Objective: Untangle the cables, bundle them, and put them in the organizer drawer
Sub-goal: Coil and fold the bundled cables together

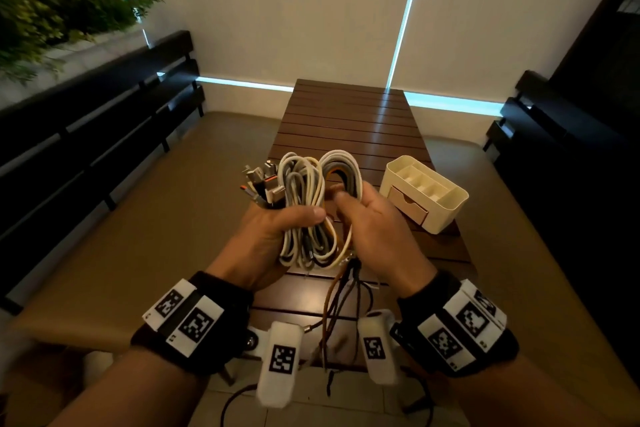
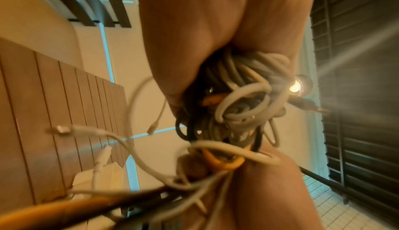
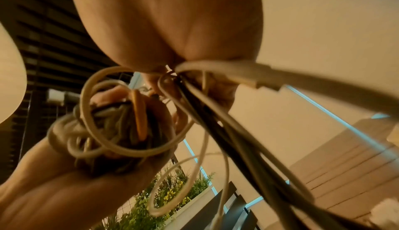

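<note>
**Both hands on cable bundle, held above table**

Left hand (image 1: 273, 236) is wrapped round the cable bundle (image 1: 304, 204) at its middle, thumb across the front, fingers curled behind. Bundle = looped white, grey, orange & dark cords, upright in the fist, held in the air over the near end of the table (image 1: 349, 114). Plug ends (image 1: 259, 180) fan out at top left of the fist, pointing up & left.

Right hand (image 1: 374, 222) sits just right of the left, touching the bundle; fingers curled in, pinching strands at the bundle's right side w/ thumb & fingertips. Which cord exactly: can't tell. In the right wrist view the fingers close on a gather of cords (image 3: 183, 80) where white & dark strands leave the hand.

Loose tails (image 1: 343, 295), brown, dark & white, hang from under the bundle down btwn the two wrists, past the near table edge toward the floor. In the left wrist view white tails w/ connectors (image 2: 62, 129) dangle in front of the slatted top.

Organizer (image 1: 424, 194): cream plastic box w/ divided top compartments, on the table right of the hands, well apart from the bundle. Its drawer (image 1: 407, 206) faces near-left & looks slightly pulled out; inside not visible.

Around: dark bench (image 1: 97, 135) at left, planter w/ greenery (image 1: 45, 0) far left, another dark bench (image 1: 554, 135) at right.
</note>
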Motion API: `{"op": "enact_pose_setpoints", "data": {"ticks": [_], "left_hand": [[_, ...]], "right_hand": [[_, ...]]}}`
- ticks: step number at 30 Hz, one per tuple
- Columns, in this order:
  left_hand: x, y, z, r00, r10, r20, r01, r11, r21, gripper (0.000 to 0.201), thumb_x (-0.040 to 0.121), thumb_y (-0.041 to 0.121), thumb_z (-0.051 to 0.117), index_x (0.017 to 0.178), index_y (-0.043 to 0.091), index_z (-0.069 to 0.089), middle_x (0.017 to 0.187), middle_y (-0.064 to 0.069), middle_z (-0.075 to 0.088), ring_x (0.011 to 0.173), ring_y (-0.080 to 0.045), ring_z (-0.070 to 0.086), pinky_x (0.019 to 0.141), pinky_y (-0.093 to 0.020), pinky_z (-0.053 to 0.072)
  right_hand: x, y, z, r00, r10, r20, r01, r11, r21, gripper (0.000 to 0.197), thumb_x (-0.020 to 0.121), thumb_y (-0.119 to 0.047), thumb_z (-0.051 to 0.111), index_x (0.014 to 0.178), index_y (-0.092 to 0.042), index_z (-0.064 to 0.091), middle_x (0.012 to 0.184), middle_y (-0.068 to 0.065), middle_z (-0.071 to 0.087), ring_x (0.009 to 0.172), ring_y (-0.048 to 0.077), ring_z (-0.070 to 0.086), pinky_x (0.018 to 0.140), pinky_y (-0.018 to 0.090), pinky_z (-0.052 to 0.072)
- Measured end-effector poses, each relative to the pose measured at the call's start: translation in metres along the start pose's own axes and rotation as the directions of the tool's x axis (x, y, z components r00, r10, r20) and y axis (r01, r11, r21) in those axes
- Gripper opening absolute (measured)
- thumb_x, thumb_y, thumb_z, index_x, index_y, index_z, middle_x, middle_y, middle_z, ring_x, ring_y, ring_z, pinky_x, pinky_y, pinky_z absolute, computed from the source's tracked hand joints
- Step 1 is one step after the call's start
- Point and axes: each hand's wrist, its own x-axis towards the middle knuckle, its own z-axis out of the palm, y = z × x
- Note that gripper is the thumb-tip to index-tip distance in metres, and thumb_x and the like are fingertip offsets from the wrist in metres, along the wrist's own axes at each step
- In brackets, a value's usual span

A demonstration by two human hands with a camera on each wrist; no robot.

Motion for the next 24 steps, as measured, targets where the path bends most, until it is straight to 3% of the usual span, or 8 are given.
{"op": "enact_pose_setpoints", "data": {"ticks": [4, 6, 11, 16, 18, 20, 22, 24], "left_hand": [[0.004, 0.001, 0.009, 1.000, 0.015, 0.013, -0.015, 1.000, -0.015, 0.044, 0.072, -0.002, 0.062, 0.101, 0.027, 0.079, 0.114, -0.012, 0.072, 0.105, -0.026, 0.069, 0.090, -0.047, 0.056], [0.005, 0.002, 0.010, 0.999, 0.019, 0.025, -0.019, 1.000, -0.014, 0.045, 0.072, -0.003, 0.062, 0.102, 0.027, 0.079, 0.114, -0.010, 0.072, 0.107, -0.025, 0.069, 0.088, -0.042, 0.058], [0.009, 0.006, 0.008, 1.000, -0.016, 0.012, 0.016, 1.000, 0.007, 0.051, 0.074, -0.002, 0.063, 0.123, 0.009, 0.065, 0.116, -0.014, 0.071, 0.098, -0.026, 0.070, 0.078, -0.039, 0.060], [0.009, 0.005, 0.006, 0.997, -0.045, 0.058, 0.044, 0.999, 0.012, 0.043, 0.076, 0.000, 0.064, 0.119, 0.006, 0.062, 0.101, -0.016, 0.069, 0.089, -0.028, 0.070, 0.075, -0.040, 0.061], [0.008, 0.005, 0.004, 0.996, -0.055, 0.072, 0.055, 0.998, 0.004, 0.039, 0.076, -0.001, 0.063, 0.114, 0.007, 0.064, 0.097, -0.013, 0.070, 0.085, -0.026, 0.071, 0.071, -0.038, 0.061], [0.008, 0.007, 0.001, 0.994, -0.076, 0.075, 0.078, 0.997, -0.020, 0.044, 0.076, -0.002, 0.060, 0.120, 0.003, 0.063, 0.101, -0.014, 0.071, 0.085, -0.025, 0.072, 0.069, -0.037, 0.060], [0.008, 0.007, -0.005, 0.991, -0.114, 0.068, 0.117, 0.992, -0.042, 0.051, 0.076, -0.001, 0.062, 0.127, -0.004, 0.058, 0.106, -0.022, 0.067, 0.083, -0.028, 0.071, 0.068, -0.039, 0.061], [0.008, 0.005, -0.008, 0.987, -0.152, 0.050, 0.153, 0.988, -0.031, 0.057, 0.074, 0.002, 0.066, 0.130, -0.007, 0.055, 0.107, -0.028, 0.065, 0.080, -0.031, 0.071, 0.069, -0.040, 0.061]], "right_hand": [[-0.003, 0.000, 0.000, 0.998, -0.042, 0.045, 0.040, 0.998, 0.043, 0.022, 0.104, -0.022, 0.045, 0.104, -0.038, 0.060, 0.094, -0.005, 0.072, 0.086, 0.014, 0.068, 0.071, 0.027, 0.057], [-0.004, 0.000, -0.001, 0.997, -0.065, 0.037, 0.063, 0.997, 0.047, 0.022, 0.103, -0.022, 0.047, 0.105, -0.038, 0.062, 0.095, -0.006, 0.072, 0.086, 0.011, 0.069, 0.071, 0.025, 0.058], [-0.003, 0.001, -0.002, 0.985, -0.172, -0.014, 0.172, 0.985, 0.023, 0.023, 0.104, -0.030, 0.045, 0.100, -0.043, 0.063, 0.119, 0.001, 0.059, 0.101, 0.015, 0.065, 0.082, 0.040, 0.060], [-0.001, -0.005, -0.004, 0.974, -0.223, 0.036, 0.222, 0.975, 0.021, 0.049, 0.105, -0.037, 0.034, 0.090, -0.080, 0.051, 0.153, -0.008, 0.035, 0.128, 0.004, 0.050, 0.095, 0.025, 0.053], [-0.002, -0.008, -0.008, 0.970, -0.235, 0.056, 0.233, 0.972, 0.032, 0.050, 0.107, -0.028, 0.034, 0.103, -0.075, 0.051, 0.152, -0.008, 0.037, 0.122, -0.015, 0.047, 0.087, 0.005, 0.045], [-0.003, -0.008, -0.012, 0.963, -0.246, 0.109, 0.238, 0.968, 0.079, 0.052, 0.107, -0.020, 0.035, 0.106, -0.068, 0.057, 0.155, -0.008, 0.035, 0.123, -0.018, 0.043, 0.084, -0.002, 0.039], [-0.001, -0.004, -0.014, 0.943, -0.260, 0.206, 0.230, 0.960, 0.163, 0.053, 0.102, -0.022, 0.038, 0.116, -0.071, 0.050, 0.161, -0.004, 0.028, 0.135, -0.003, 0.041, 0.092, 0.004, 0.041], [0.002, 0.002, -0.018, 0.927, -0.258, 0.271, 0.216, 0.960, 0.176, 0.054, 0.097, -0.023, 0.039, 0.131, -0.064, 0.039, 0.163, -0.007, 0.022, 0.141, 0.001, 0.035, 0.105, 0.015, 0.041]]}}
